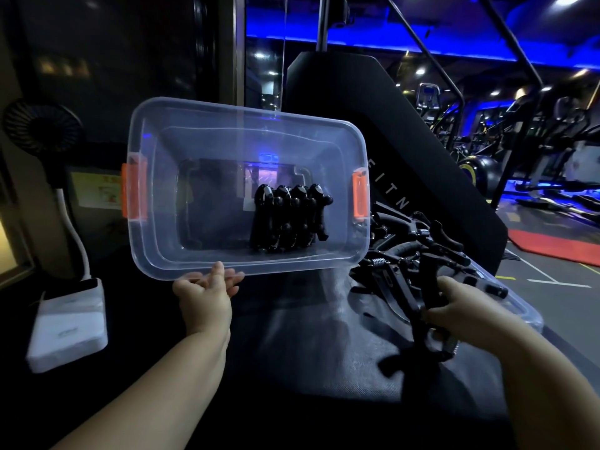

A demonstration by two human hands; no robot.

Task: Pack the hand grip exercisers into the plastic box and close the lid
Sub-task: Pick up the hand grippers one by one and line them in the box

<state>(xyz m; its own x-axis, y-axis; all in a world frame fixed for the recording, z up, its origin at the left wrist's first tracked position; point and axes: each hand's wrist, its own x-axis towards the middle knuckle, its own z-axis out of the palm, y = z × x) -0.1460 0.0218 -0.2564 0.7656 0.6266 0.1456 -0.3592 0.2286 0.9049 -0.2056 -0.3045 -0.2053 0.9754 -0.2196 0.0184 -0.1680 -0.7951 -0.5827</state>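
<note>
A clear plastic box (156, 203) with orange latches (360, 198) is tilted up so its opening faces me. Several black hand grip exercisers (289, 219) stand in a row inside it at the lower right. My left hand (204, 293) holds the box by its near rim. My right hand (454, 306) is closed around black hand grip exercisers (418, 287) just above the dark surface. A pile of more exercisers (412, 241) lies beyond that hand, right of the box. The clear lid (522, 311) lies flat under the pile, partly hidden.
A white box-shaped device (68, 326) with a white hose sits at the left, below a small black fan (42, 126). A black padded gym machine (389, 125) rises behind the box. Gym floor with exercise machines (535, 131) stretches away at the right.
</note>
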